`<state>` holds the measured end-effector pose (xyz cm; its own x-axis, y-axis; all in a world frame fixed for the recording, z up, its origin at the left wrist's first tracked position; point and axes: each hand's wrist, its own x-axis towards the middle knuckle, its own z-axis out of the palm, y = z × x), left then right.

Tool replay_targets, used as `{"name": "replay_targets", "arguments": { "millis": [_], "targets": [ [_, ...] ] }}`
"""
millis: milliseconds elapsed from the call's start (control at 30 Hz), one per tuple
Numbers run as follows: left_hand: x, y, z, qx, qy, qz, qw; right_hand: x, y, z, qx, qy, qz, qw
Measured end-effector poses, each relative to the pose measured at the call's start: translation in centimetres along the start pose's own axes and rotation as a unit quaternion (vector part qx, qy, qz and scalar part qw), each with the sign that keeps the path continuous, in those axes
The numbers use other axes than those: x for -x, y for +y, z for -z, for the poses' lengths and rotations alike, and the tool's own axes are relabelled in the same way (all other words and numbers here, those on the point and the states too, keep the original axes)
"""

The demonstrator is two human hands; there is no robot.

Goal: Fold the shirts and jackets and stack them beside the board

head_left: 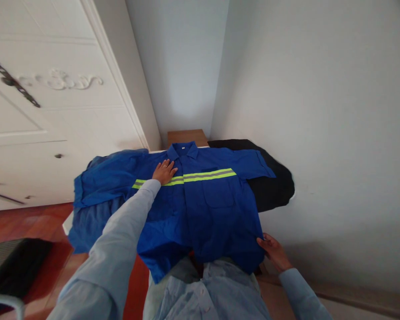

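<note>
A blue work shirt (216,218) with a collar, short sleeves and a yellow-and-grey reflective stripe lies spread out, front side up. Its lower edge hangs toward my lap. My left hand (165,172) rests flat on the chest, just below the collar, fingers stretched and a ring on one of them. At the shirt's right side edge, near the hem, my right hand (274,251) pinches the fabric between thumb and fingers. Most of the surface under the shirt is hidden.
Beneath the right sleeve is a black garment (273,191); under the left sleeve lies a faded blue one (93,222). A white cabinet (70,120) stands at the left, and a grey wall (320,133) closes off the right. A small wooden piece (186,135) sits in the corner.
</note>
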<state>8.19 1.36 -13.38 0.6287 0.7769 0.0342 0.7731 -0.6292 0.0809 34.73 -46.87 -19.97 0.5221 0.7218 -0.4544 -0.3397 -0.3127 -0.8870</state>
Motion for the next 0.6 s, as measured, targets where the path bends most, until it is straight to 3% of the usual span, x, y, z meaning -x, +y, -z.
{"name": "replay_targets", "arguments": {
  "millis": [133,433,600],
  "targets": [
    [0.1,-0.1,0.0,0.009,0.003,0.004,1.000,-0.1,0.1,0.3,0.041,0.035,0.022,0.998],
    [0.1,0.0,-0.1,0.024,0.000,0.003,1.000,-1.3,0.9,0.3,0.166,0.038,0.032,0.985],
    [-0.4,-0.1,1.1,0.084,0.000,-0.005,0.996,-2.1,1.4,0.7,0.156,0.109,-0.009,0.982]
  ]
}}
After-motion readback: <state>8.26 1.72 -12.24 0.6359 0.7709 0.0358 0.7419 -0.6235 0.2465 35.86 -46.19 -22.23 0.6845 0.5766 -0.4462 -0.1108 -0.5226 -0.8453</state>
